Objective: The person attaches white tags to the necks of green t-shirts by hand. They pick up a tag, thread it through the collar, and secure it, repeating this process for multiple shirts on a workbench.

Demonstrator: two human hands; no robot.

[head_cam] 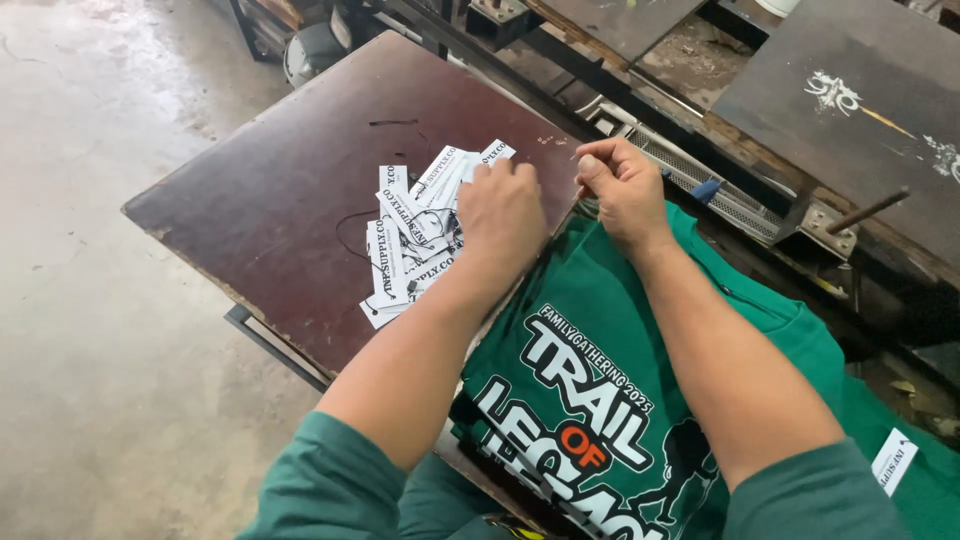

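My left hand rests palm down on a loose pile of white paper hang tags with black print and thin black strings, lying on a dark brown board. What its fingers grip is hidden. My right hand hovers just right of the pile, thumb and forefinger pinched together; whether a string is between them is too small to tell. Under both forearms lies a folded green shirt with white, black and orange print.
One more white tag lies on green cloth at the lower right. Dark printing boards on a metal frame stand behind. A loose black string lies on the board's far part. Grey concrete floor is at the left.
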